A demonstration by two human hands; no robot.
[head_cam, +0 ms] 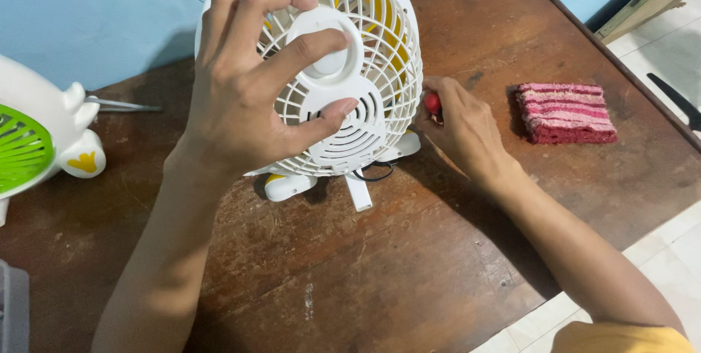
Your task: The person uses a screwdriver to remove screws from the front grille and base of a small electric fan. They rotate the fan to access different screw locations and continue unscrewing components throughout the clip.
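Note:
A small white desk fan [369, 68] with yellow blades stands on a brown wooden table [380, 265], its back grille facing me. My left hand [248, 83] grips the fan's rear housing and grille, thumb and fingers spread over it. My right hand [460, 130] is at the fan's right rim, closed around a tool with a red handle [433, 102]; its tip is hidden behind the grille edge. The fan's white feet and a black wire loop show below the grille.
A folded pink and red striped cloth [566, 112] lies on the table at right. A second white fan with a green grille [29, 141] stands at the left edge. Metal scissors or tweezers [124, 105] lie by the blue wall. Tiled floor is right of the table.

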